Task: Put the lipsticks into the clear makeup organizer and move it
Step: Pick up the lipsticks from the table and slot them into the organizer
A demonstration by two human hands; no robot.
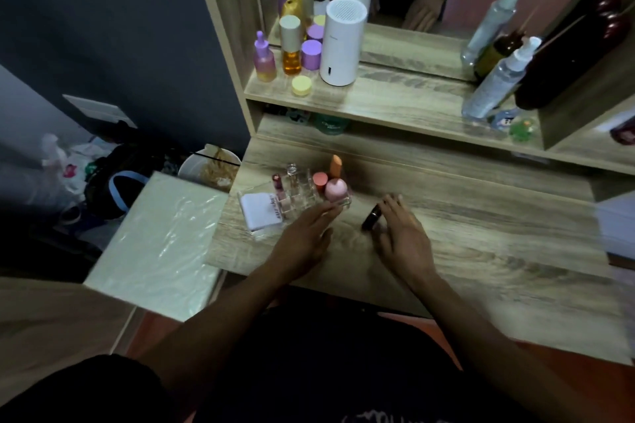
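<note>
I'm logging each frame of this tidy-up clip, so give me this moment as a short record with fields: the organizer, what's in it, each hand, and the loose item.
organizer: clear organizer on the left part of the desk
contents: pink sponge, orange sponge, a few small tubes
left hand: left hand open, fingertips at the organizer's front edge
right hand: right hand open, fingers spread beside the dark tube
loose item: dark tube lying on the desk, not gripped

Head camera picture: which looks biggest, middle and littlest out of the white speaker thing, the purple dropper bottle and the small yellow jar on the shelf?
1. White cylinder, clearly the biggest.
2. Purple dropper bottle.
3. Yellow jar, the littlest.
All three stand close together on the shelf, so nearness to the camera hardly changes the order.
</note>
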